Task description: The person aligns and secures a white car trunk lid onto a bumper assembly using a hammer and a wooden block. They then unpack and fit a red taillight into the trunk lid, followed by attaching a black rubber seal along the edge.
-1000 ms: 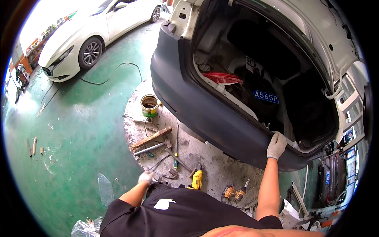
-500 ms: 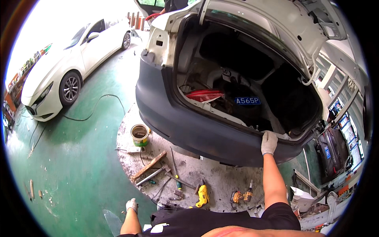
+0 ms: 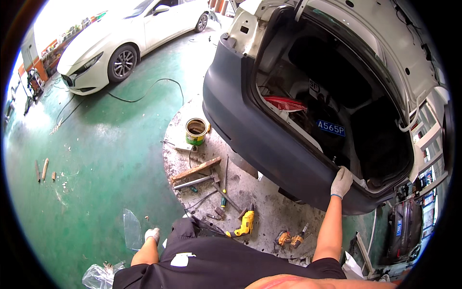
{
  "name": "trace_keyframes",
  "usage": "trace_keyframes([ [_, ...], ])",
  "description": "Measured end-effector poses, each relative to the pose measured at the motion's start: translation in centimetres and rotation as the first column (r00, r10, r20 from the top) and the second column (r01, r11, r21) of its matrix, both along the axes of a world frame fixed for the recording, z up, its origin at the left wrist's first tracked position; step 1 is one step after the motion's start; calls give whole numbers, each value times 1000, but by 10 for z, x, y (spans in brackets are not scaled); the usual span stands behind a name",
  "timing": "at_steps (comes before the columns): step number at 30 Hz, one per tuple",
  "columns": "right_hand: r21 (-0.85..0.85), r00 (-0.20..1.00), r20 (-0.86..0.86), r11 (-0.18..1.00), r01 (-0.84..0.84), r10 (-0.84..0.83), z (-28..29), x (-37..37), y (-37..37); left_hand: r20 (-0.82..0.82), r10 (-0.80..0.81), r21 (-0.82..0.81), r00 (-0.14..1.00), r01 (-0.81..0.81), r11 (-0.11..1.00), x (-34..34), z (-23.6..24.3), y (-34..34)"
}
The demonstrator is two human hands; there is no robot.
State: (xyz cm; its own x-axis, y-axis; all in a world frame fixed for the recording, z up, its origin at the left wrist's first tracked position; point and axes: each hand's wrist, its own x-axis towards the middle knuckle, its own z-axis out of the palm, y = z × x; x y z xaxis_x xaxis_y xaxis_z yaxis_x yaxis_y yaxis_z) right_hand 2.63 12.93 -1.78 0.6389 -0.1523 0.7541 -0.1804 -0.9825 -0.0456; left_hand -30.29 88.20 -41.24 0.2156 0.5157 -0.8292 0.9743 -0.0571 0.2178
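Note:
My right hand [image 3: 341, 181], in a pale knit glove, grips the upper edge of the dark grey rear bumper [image 3: 269, 147], fingers hooked over the lip. Behind that edge is the open boot [image 3: 356, 139] of a white car, holding a red lamp-like part [image 3: 285, 103] and a blue number plate [image 3: 331, 127]. My left hand [image 3: 152, 235], gloved too, hangs low at my side with its fingers curled; nothing shows in it. A clear plastic sheet [image 3: 132, 230] lies on the floor near it.
On the round stained platform [image 3: 269, 192] lie a hammer [image 3: 196, 181], a wooden stick [image 3: 197, 168], a yellow power drill [image 3: 247, 222], an orange cordless tool [image 3: 291, 238] and an open tin [image 3: 196, 129]. A white car [image 3: 101, 43] stands far left; a cable [image 3: 144, 96] crosses the green floor.
My view has turned left, so the car, platform and tools sit further right. My right hand keeps its hold on the bumper edge. A person behind the car has left the view.

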Motion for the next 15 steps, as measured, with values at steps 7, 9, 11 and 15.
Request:
trace_keyframes([
  [7, 38, 989, 7, 988, 149, -149, 0, 9, 10, -375, -767, -303, 522, 712, 633, -11, -81, 30],
  [9, 22, 973, -3, 973, 230, -230, 2, 19, 21, -268, -566, -166, 780, 541, 824, 23, -82, 30],
  [11, 32, 925, -67, 926, 375, -373, 0, 4, 20, -32, -346, -79, 938, 342, 936, 78, -81, 42],
  [15, 105, 867, -106, 862, 496, -487, -7, 17, 28, 280, -266, 118, 922, 242, 963, 196, -34, 69],
])
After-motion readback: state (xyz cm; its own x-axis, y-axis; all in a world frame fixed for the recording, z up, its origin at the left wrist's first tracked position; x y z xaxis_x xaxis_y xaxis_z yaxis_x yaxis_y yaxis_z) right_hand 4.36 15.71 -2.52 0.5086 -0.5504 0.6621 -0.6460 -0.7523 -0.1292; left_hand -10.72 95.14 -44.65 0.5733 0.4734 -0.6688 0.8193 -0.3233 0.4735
